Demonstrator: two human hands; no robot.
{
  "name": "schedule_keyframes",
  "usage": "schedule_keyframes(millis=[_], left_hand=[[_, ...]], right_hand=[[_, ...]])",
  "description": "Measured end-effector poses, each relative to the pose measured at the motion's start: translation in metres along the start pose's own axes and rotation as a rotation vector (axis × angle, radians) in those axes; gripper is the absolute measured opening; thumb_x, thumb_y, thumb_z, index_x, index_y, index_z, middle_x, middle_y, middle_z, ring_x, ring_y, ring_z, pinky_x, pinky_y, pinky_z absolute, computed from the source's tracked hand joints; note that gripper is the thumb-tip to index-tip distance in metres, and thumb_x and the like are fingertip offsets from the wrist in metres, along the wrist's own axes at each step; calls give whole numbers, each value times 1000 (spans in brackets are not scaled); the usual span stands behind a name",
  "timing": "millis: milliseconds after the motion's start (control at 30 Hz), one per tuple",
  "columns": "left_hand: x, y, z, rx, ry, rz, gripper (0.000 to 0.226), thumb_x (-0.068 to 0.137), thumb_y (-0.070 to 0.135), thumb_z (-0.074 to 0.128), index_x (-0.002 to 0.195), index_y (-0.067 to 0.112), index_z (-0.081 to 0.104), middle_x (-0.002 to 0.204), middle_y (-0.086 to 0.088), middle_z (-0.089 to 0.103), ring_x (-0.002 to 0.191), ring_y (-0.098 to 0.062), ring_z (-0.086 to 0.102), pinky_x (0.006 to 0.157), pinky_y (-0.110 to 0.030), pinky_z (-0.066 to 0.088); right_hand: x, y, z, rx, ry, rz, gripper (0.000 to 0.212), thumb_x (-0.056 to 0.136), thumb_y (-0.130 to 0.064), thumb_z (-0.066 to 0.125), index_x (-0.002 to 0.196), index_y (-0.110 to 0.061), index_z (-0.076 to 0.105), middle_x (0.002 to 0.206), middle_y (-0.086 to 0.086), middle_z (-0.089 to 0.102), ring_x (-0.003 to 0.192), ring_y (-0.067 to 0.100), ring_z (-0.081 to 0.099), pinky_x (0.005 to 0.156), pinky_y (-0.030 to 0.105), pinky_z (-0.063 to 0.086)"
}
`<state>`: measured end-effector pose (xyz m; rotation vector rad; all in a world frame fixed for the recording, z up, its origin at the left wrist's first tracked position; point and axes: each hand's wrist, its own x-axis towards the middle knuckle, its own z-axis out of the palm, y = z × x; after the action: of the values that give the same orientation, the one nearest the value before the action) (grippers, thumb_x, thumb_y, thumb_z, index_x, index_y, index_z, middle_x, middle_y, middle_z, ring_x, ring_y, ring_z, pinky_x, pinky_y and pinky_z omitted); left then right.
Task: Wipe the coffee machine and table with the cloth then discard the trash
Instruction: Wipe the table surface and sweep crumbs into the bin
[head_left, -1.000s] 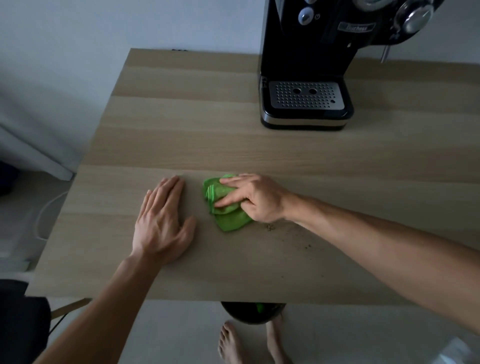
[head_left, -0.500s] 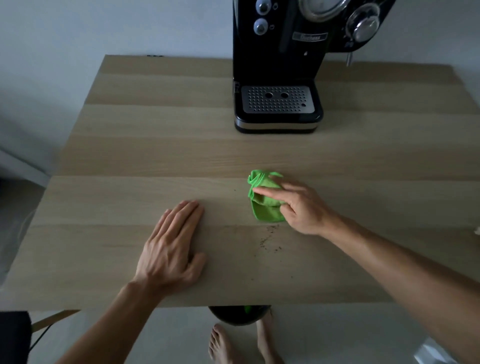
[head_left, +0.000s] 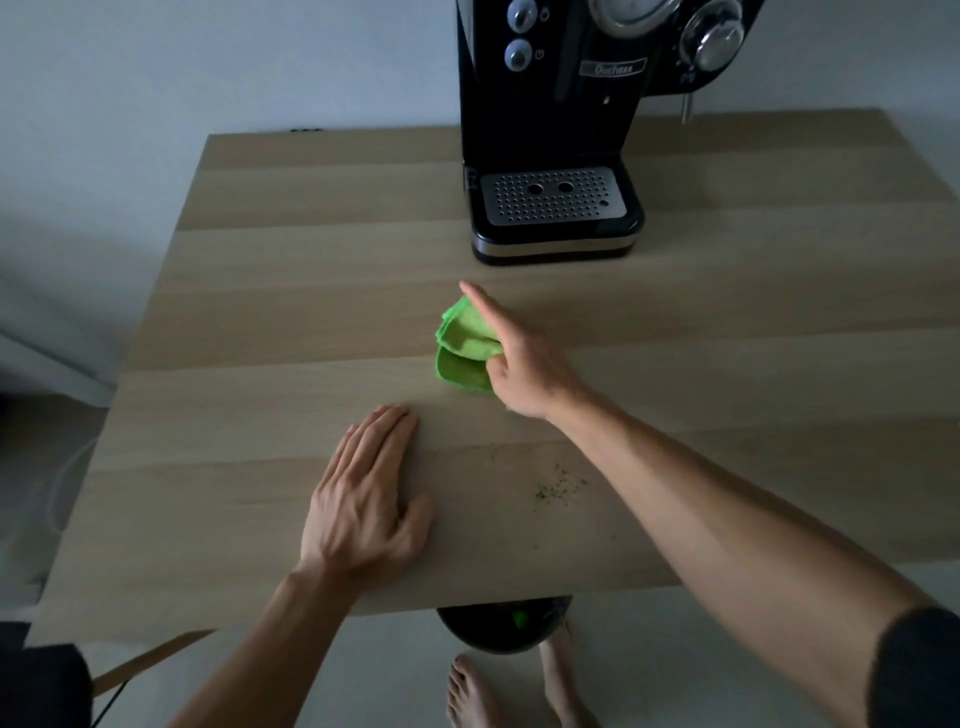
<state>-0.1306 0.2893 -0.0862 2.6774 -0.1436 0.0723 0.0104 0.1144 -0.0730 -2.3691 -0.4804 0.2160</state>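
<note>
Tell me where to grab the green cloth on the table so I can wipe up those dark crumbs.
Take the green cloth by its thick folded middle, from above and from its right side, as the right hand does now, thumb against the lower fold. It is bunched in layers, loose edges to the left, so a top pinch probably keeps the wad together.

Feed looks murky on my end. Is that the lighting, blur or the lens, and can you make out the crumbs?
Head view: dim, flat light, darker toward the corners; the wide lens bows the table edges; the right hand on the cloth is slightly smeared at the fingertips; the crumbs are faint but readable; small glare on the chrome knob.
</note>
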Motion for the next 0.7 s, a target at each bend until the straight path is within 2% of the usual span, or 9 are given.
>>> schedule_keyframes(millis=[67,167,233,300,367,433,533,633,700], left_hand=[[-1,-1,0,-2,28,-17,74,68,37,43,135,6,50,141,-11,49,133,-23,37,113,-30,22],[-4,-1,1,7,60,-62,73,68,38,43,133,5,53,138,-11,51,131,-22,39,111,-35,29],[-5,0,1,23,71,-78,72,69,38,43,131,4,54,137,-12,52,130,-23,41,109,-38,32],[-6,0,1,32,85,-93,71,69,38,43,130,3,55,136,-13,53,129,-25,43,108,-40,34],[-7,0,0,32,109,-127,71,68,38,43,129,3,56,135,-12,54,127,-25,44,107,-43,38],[-7,1,0,38,117,-171,72,67,38,43,129,4,56,136,-11,54,127,-24,43,105,-45,40],[-5,1,0,41,125,-221,73,67,38,41,130,4,54,137,-10,53,128,-26,44,104,-47,41],[-6,-2,0,22,126,-251,72,69,37,40,131,3,53,137,-11,52,128,-29,46,100,-50,44],[-7,-2,0,6,132,-255,72,69,37,40,131,3,53,138,-12,52,128,-29,45,99,-50,45]], right_hand=[[5,-6,11,-64,-71,-76,71,83,-2,46,147,-24,23,147,6,40,121,28,50,98,28,42],[-19,-1,15,-104,-179,-256,59,75,-6,39,132,-13,52,137,6,52,124,22,50,105,33,40],[-39,7,11,-94,-222,-338,54,73,-2,38,121,-11,62,130,3,58,122,17,52,106,30,39],[-43,10,5,-27,-192,-297,53,73,-1,39,119,-9,63,126,5,61,117,15,56,104,21,39],[-27,6,5,41,-99,-179,53,72,-5,38,120,-7,61,124,8,62,112,13,58,98,11,38],[1,-2,13,21,-71,-136,58,72,-9,36,125,-7,58,130,8,58,121,17,53,105,19,35],[30,-16,28,-81,-215,-274,56,75,-2,39,130,-7,53,139,6,49,133,19,41,114,31,25],[25,-14,25,-132,-373,-406,59,75,7,42,130,-11,53,140,2,47,135,17,36,113,23,14],[7,-6,15,-129,-439,-468,61,72,4,40,129,-14,55,140,0,47,135,16,36,110,25,12]])
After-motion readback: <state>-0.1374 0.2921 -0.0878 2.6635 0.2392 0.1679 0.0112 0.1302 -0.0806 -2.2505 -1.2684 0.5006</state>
